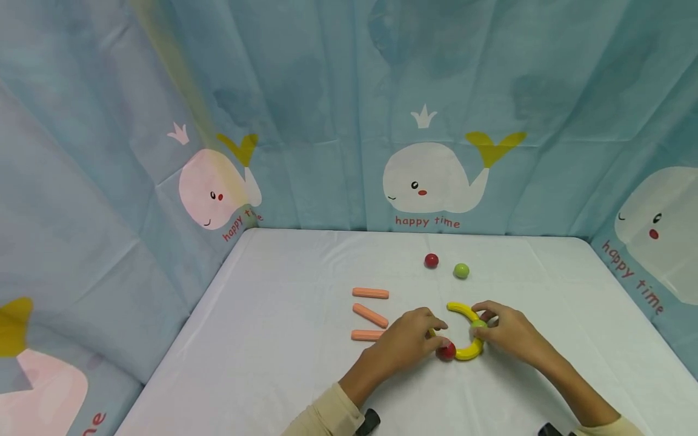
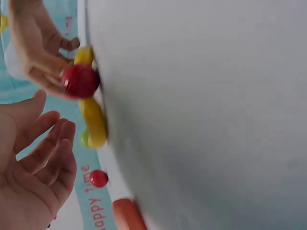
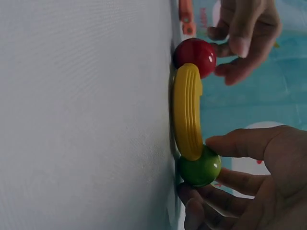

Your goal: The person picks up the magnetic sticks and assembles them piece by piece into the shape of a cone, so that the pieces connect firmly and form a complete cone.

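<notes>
Left hand point(image 1: 405, 340) loose beside red ball point(image 3: 194, 53), right hand point(image 1: 511, 332) in pinch on green ball point(image 3: 201, 167), orange sticks point(image 1: 369, 315) leftward.

Worktop point(image 1: 234, 351): room for my fingers point(image 3: 242, 182) along the left.
Sticks point(image 1: 371, 315): in my way between there and the bananas point(image 1: 469, 352).
Far balls point(image 1: 461, 270): small gap between.

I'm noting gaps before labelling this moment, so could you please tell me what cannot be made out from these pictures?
Head view: most of one yellow piece, hidden by the left hand.
Head view: right end of the nearest orange stick, behind that hand.
Head view: part of the green ball, covered by the right hand.
Left wrist view: the rest of an orange piece, cut off by the bottom edge.
</notes>
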